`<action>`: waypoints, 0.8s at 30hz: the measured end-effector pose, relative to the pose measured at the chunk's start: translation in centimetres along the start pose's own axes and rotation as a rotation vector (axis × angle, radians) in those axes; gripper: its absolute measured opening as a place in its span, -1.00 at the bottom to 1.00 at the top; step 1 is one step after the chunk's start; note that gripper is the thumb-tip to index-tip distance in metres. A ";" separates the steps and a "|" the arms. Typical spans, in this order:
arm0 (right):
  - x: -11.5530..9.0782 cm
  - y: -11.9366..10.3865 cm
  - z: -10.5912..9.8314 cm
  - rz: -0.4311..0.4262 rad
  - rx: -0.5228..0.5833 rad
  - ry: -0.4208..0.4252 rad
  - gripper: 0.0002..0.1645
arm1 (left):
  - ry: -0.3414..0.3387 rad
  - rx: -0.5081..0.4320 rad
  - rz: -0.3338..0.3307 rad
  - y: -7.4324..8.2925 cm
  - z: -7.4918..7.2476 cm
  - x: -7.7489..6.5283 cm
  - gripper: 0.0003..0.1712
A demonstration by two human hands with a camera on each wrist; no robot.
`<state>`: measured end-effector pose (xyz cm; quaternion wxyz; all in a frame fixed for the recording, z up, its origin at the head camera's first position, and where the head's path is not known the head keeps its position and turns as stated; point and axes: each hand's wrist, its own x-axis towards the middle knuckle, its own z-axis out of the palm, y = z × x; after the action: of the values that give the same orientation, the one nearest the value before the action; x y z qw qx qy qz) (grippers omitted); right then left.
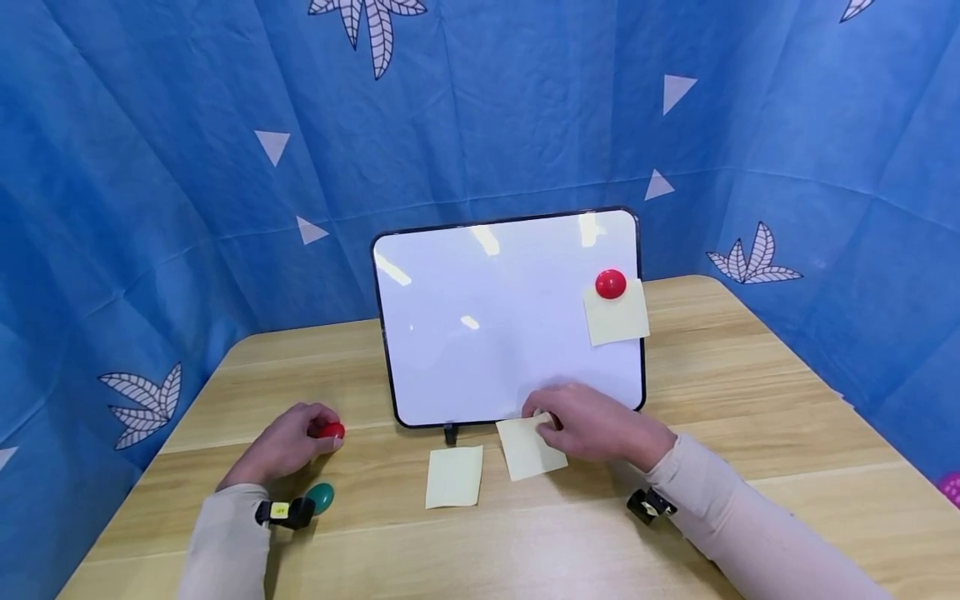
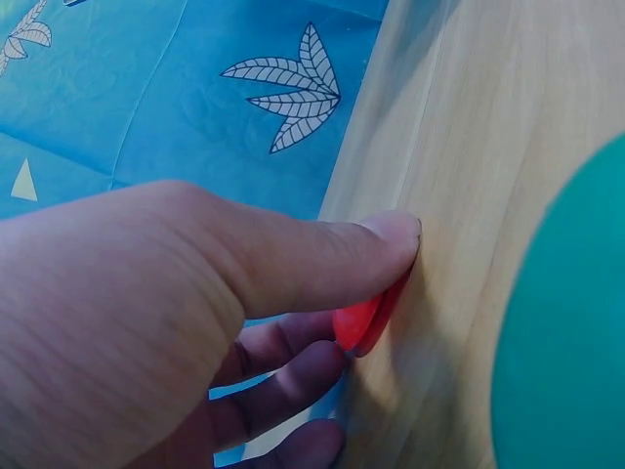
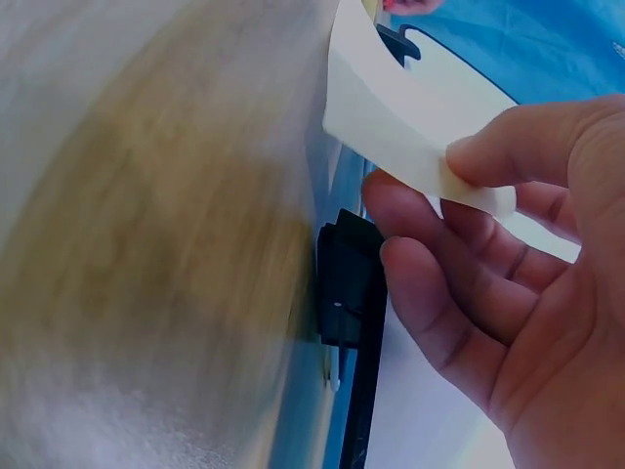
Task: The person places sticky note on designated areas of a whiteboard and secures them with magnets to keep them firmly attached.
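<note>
My left hand (image 1: pixel 288 442) pinches a round red magnet (image 1: pixel 331 431) between thumb and fingers, low over the table's left side. In the left wrist view the thumb lies across the red magnet (image 2: pixel 359 320). A green magnet (image 1: pixel 321 497) lies on the table by the left wrist. My right hand (image 1: pixel 592 425) grips a pale yellow sticky note (image 1: pixel 531 450) by its edge, in front of the whiteboard's lower edge. The right wrist view shows that note (image 3: pixel 391 127) bending, the thumb on one face and fingers behind. Another sticky note (image 1: pixel 454 477) lies on the table between the hands.
A black-framed whiteboard (image 1: pixel 502 333) stands tilted back on the wooden table (image 1: pixel 337 558), with black feet (image 3: pixel 350 278) under it. At its right side a red magnet (image 1: pixel 611 284) holds a sticky note (image 1: pixel 618 321). A blue patterned curtain (image 1: pixel 487 108) hangs behind and beside the table.
</note>
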<state>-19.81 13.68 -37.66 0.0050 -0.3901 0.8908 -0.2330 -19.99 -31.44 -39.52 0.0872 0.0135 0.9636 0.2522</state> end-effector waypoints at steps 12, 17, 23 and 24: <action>-0.1 0.0 0.3 0.009 0.013 0.047 -0.70 | 0.000 -0.034 -0.043 -0.2 -0.1 -0.1 -0.49; -0.1 0.1 0.4 -0.008 0.023 0.066 -0.67 | 0.008 -0.036 -0.038 -0.3 -0.1 0.0 -0.49; 0.0 0.2 0.3 -0.027 0.030 0.068 -0.69 | 0.011 -0.046 -0.036 -0.3 -0.1 0.1 -0.48; 0.0 0.2 0.3 -0.030 0.029 0.069 -0.70 | 0.012 -0.048 -0.038 -0.4 0.0 0.2 -0.48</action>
<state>-19.91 13.68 -37.99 -0.0234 -0.3950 0.8810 -0.2592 -20.15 -31.76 -39.69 0.0864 -0.0083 0.9579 0.2736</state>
